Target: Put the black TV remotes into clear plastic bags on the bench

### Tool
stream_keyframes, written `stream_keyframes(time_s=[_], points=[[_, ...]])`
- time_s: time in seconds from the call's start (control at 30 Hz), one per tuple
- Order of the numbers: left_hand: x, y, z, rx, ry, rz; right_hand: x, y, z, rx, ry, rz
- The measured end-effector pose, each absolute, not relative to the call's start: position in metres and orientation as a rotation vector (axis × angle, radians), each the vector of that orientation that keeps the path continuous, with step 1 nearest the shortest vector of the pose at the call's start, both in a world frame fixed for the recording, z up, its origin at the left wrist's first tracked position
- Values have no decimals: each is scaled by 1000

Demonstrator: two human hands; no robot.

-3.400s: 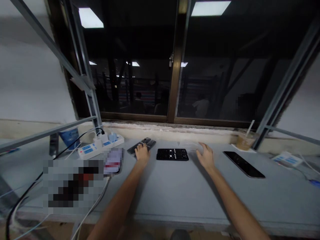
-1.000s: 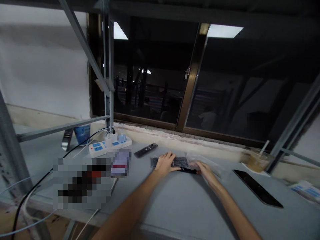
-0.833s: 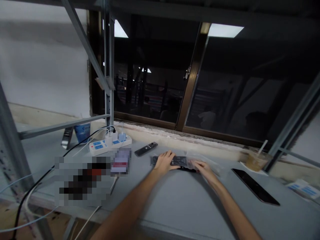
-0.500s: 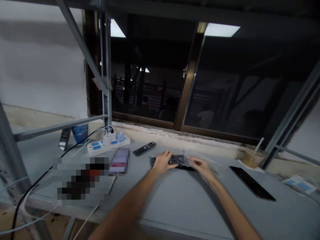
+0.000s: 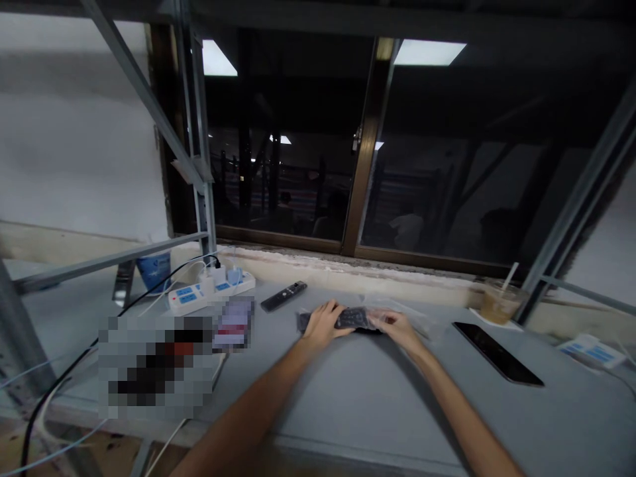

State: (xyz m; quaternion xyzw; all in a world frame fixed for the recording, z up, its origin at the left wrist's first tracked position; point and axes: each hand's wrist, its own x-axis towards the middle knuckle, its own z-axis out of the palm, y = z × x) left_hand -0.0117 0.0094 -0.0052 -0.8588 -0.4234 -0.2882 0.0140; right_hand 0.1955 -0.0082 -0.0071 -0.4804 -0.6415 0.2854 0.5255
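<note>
A black remote control (image 5: 354, 318) with rows of buttons lies near the table's far side, at least partly under a clear plastic bag (image 5: 415, 319). My left hand (image 5: 322, 322) is closed around the remote's left part, fingers over the far edge and thumb along the near edge. At the other end, my right hand (image 5: 397, 326) pinches the plastic, its fingertips pressed together. The bag's loose end spreads out to the right behind that hand. To the left, apart from both hands, another dark remote (image 5: 284, 296) lies bare on the table.
On the left are a white power strip (image 5: 213, 291) with plugs and cables, a blurred-out phone (image 5: 232, 323) and a blue container (image 5: 154, 271). A dark tablet-like device (image 5: 498, 354) and a drink cup with straw (image 5: 498, 303) stand right. Metal posts (image 5: 201, 199) frame the table (image 5: 368, 404).
The whole view has shifted slightly. My hands stay at the remote, and the plastic seems to lie over more of its buttons than before.
</note>
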Motion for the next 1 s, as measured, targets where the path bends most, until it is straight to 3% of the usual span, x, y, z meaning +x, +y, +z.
stream_keyframes(time_s=[0.63,1.0], points=[[-14,8,4,-2635,-1271,-852,194,-9,-3,-1177,-1505,733],[-24,15,3,-2551,-1429,-893,214,-6,5,-1230,-1050,690]])
